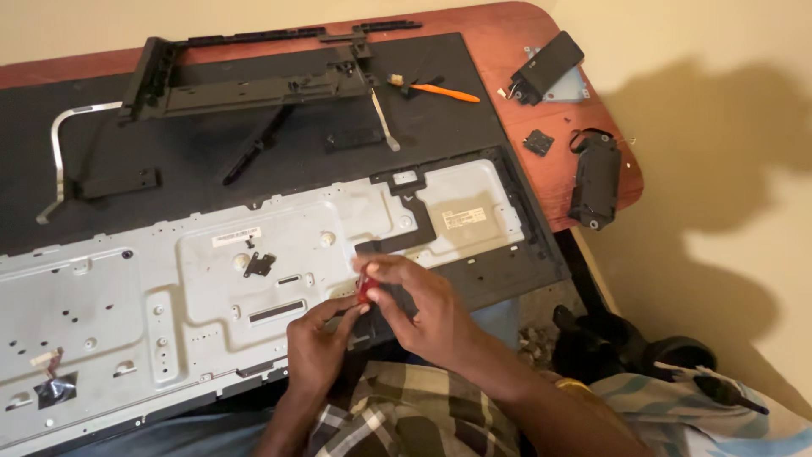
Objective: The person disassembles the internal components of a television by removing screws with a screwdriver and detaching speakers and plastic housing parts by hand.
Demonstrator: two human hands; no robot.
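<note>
A large grey metal back panel (169, 296) of a flat screen lies face down across the table and my lap. Both my hands meet over its near edge. My right hand (423, 309) grips a small red-handled tool (364, 290), pinched between its fingers. My left hand (320, 343) reaches up from below, its fingertips touching the lower end of that red tool. A black bracket (404, 233) lies on the panel just beyond my hands.
A black mat (211, 161) covers the reddish table (507, 34). On it lie a black plastic frame (245, 85), a bent metal strip (57, 152) and an orange-handled tool (444, 91). Two black speaker parts (548, 66) (596, 179) sit at the right edge. A dark bag (609, 343) rests on the floor.
</note>
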